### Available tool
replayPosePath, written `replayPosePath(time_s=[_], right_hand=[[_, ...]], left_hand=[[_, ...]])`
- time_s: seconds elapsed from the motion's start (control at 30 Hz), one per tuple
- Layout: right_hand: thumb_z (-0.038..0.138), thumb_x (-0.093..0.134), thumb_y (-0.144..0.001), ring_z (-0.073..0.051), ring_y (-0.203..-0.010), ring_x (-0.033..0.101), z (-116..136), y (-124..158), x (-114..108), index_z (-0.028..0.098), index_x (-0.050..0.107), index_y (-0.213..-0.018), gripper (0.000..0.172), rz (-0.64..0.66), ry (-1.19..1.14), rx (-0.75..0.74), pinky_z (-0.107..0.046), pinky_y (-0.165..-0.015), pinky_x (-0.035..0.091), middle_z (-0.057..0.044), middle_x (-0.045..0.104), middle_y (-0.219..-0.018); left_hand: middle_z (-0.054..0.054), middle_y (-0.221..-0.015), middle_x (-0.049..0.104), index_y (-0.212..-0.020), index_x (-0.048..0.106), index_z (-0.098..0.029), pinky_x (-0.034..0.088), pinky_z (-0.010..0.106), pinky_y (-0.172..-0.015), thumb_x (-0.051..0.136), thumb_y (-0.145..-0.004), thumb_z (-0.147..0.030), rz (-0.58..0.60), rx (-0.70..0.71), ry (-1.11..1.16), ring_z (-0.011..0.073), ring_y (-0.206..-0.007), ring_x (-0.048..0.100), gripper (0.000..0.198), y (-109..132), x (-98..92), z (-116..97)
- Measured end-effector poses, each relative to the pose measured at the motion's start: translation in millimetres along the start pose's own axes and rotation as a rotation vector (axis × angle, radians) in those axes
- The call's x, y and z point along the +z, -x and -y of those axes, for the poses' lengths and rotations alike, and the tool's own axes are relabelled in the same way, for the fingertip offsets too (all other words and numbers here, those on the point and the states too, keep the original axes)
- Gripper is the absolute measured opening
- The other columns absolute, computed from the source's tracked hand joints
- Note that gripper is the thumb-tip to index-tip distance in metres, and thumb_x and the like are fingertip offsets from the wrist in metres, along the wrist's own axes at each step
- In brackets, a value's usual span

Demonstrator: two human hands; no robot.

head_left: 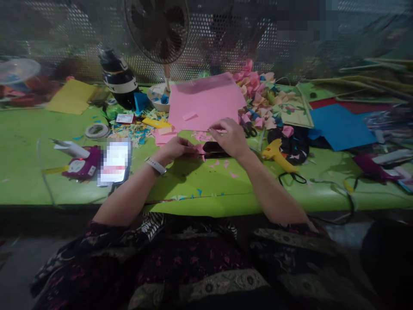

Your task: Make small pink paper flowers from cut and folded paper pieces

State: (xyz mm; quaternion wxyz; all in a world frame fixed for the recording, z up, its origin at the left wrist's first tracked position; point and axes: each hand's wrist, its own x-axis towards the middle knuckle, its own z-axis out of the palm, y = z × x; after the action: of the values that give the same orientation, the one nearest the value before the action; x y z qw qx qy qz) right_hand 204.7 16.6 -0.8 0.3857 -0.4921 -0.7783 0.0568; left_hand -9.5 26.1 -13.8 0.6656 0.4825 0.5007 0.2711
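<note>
- One black stapler (215, 147) lies on the desk (190, 183) btwn the hands, nearer R; prob. rigid w/ some heft, best taken along its top arm, clear of the front end.
- L hand (173, 148): fingers drawn together, tips seem pinched on a small pink bit (199, 149) at the stapler's L end.
- R hand (231, 136): fingers bent, thumb & forefinger tips close together, just above/beside stapler; can't tell if anything's btwn them, too dim.
- Pink bit: paper by the look, so v. light, soft, easily creased or torn; hold by an edge, light pinch.
- Pink sheet (206, 97) just beyond hands, flat-ish; prob. floppy, take by corner or 2 edges.
- Scissors (249, 128) just past R hand; yellow glue gun (280, 156) farther R.
</note>
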Motion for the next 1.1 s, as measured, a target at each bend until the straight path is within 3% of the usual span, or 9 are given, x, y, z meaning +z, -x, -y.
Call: replayPosePath(time_s=[0.13, 0.3, 0.4, 0.53, 0.7, 1.1], right_hand=[[0.043, 0.058, -0.092, -0.023, -0.093, 0.063, -2, -1, -1, 0.020, 0.066, -0.091, 0.024, -0.059, -0.114, 0.038, -0.040, -0.089, 0.050, -0.009, 0.070, -0.096], [0.053, 0.062, -0.088, -0.019, -0.081, 0.064, 7, -2, 4, 0.020, 0.066, -0.089, 0.033, -0.003, -0.331, 0.167, -0.037, -0.081, 0.052, -0.005, 0.071, -0.088], [0.061, 0.067, -0.082, -0.018, -0.070, 0.062, 11, -2, 3, 0.020, 0.066, -0.083, 0.041, 0.070, -0.466, 0.242, -0.035, -0.069, 0.051, -0.003, 0.069, -0.077], [0.063, 0.072, -0.075, -0.018, -0.069, 0.064, 15, -1, -1, 0.020, 0.066, -0.080, 0.044, 0.118, -0.595, 0.302, -0.035, -0.068, 0.053, -0.003, 0.069, -0.076], [0.062, 0.072, -0.075, -0.018, -0.069, 0.063, 18, 0, -5, 0.021, 0.066, -0.079, 0.042, 0.140, -0.570, 0.329, -0.035, -0.069, 0.054, -0.003, 0.070, -0.077], [0.063, 0.072, -0.075, -0.017, -0.071, 0.061, 19, 1, -5, 0.019, 0.068, -0.083, 0.045, 0.169, -0.561, 0.333, -0.033, -0.067, 0.052, -0.003, 0.070, -0.079]], left_hand=[[0.004, -0.067, 0.073, -0.073, 0.066, -0.012, 0.059, 0.032, -0.081, 0.078, -0.077, -0.010, -0.084, 0.162, 0.042, 0.0129, -0.064, 0.071, 0.013, 6, -6.7, -13], [0.005, -0.075, 0.075, -0.083, 0.066, -0.012, 0.059, 0.033, -0.084, 0.076, -0.081, -0.016, -0.014, 0.321, 0.064, 0.0133, -0.070, 0.073, 0.011, 19, 0.1, -20], [0.006, -0.079, 0.076, -0.085, 0.066, -0.012, 0.059, 0.032, -0.084, 0.078, -0.080, -0.020, 0.025, 0.328, 0.067, 0.0136, -0.073, 0.073, 0.015, 20, 3.6, -18], [0.006, -0.081, 0.076, -0.086, 0.067, -0.012, 0.059, 0.032, -0.085, 0.076, -0.082, -0.018, 0.037, 0.284, 0.094, 0.0137, -0.074, 0.074, 0.011, 17, 3.0, -15], [0.008, -0.090, 0.078, -0.098, 0.070, -0.013, 0.058, 0.030, -0.080, 0.075, -0.083, -0.020, 0.062, 0.255, 0.042, 0.0160, -0.083, 0.075, 0.017, 17, 1.6, -15], [0.005, -0.081, 0.077, -0.091, 0.071, -0.011, 0.058, 0.028, -0.084, 0.073, -0.084, -0.012, 0.048, 0.230, 0.107, 0.0119, -0.073, 0.074, 0.007, 18, 4.2, -17]])
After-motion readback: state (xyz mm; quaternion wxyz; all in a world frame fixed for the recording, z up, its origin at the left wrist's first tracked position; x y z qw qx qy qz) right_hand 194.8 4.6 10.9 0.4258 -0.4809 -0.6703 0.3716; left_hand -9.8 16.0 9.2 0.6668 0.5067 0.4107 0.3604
